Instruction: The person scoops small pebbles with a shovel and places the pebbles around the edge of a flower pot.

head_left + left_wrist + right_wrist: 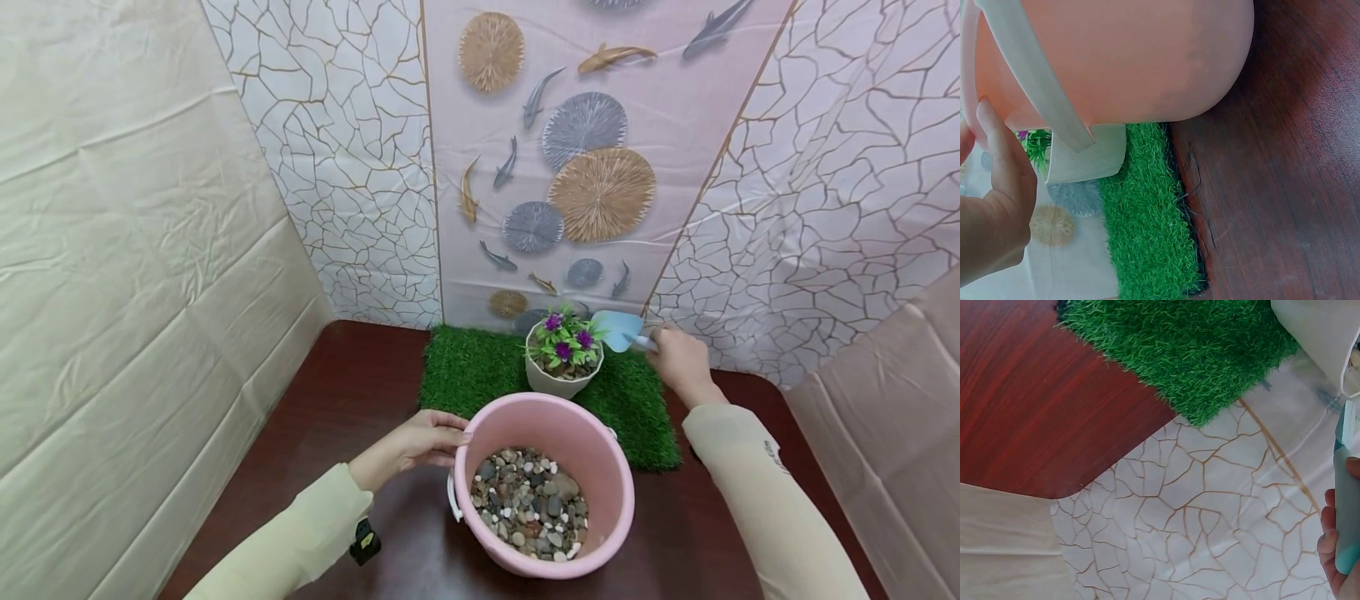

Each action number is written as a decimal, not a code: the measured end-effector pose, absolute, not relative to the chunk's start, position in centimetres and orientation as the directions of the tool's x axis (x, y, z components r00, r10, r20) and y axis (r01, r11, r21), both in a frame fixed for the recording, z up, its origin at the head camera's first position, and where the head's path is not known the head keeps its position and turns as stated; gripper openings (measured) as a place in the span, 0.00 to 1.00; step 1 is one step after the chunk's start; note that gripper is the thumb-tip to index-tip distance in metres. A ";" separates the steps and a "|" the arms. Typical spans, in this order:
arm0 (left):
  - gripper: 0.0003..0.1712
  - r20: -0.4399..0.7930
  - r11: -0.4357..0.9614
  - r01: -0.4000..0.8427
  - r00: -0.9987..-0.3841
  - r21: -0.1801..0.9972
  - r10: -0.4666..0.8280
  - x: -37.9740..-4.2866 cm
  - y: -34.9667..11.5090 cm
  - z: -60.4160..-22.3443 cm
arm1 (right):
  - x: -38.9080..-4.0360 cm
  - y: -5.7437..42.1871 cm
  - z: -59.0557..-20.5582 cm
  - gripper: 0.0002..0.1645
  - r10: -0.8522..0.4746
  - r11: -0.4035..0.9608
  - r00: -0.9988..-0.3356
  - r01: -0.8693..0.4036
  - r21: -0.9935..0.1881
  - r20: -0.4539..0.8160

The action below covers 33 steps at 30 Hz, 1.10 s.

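Note:
A pink bucket [621,508] with a layer of mixed pebbles [528,504] at its bottom stands near the table's front. My left hand [420,442] pinches its rim on the left, thumb and fingers on either side, as the left wrist view also shows. Behind the bucket is a white flower pot [551,383] with purple flowers [562,350], green leaves and small stones. My right hand [681,362] grips a light blue garden trowel [618,329] by its handle. The trowel's blade is level with the pot's right rim and overlaps the leaf tips in the head view.
A green artificial-grass mat [472,375] lies under the pot on the dark red wooden table [360,392]. Close behind hangs a patterned cloth backdrop [480,250], with beige cloth [150,250] on both sides. The bucket's white handle [1041,81] hangs down its outside.

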State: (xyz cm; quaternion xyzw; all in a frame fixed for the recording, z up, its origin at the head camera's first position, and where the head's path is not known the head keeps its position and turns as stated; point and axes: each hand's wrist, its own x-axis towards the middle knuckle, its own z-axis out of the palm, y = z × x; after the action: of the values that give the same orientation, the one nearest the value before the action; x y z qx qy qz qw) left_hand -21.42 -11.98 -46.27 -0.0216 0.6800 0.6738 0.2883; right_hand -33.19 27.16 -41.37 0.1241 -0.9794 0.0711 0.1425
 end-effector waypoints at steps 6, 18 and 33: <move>0.26 -0.412 0.087 -0.410 -0.834 0.908 0.367 -21.4 -11.9 -46.3 | -32.7 28.9 -41.1 0.10 -0.180 0.968 -0.951 -0.217 -0.128 0.250; 0.26 -0.412 0.093 -0.408 -0.835 0.908 0.364 -21.4 -11.8 -46.2 | -30.9 31.9 -41.2 0.15 -0.160 0.960 -0.971 -0.195 -0.203 0.175; 0.26 -0.424 0.092 -0.420 -0.833 0.903 0.357 -21.5 -11.9 -46.3 | -27.8 31.7 -39.7 0.17 -0.220 0.916 -0.952 -0.276 -0.290 0.211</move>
State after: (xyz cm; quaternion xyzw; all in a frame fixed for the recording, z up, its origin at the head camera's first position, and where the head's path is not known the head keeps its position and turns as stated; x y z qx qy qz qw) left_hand -21.48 -11.95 -46.25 -0.0233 0.6803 0.6735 0.2883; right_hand -27.82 31.74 -39.72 0.1271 -0.9750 0.1600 0.0874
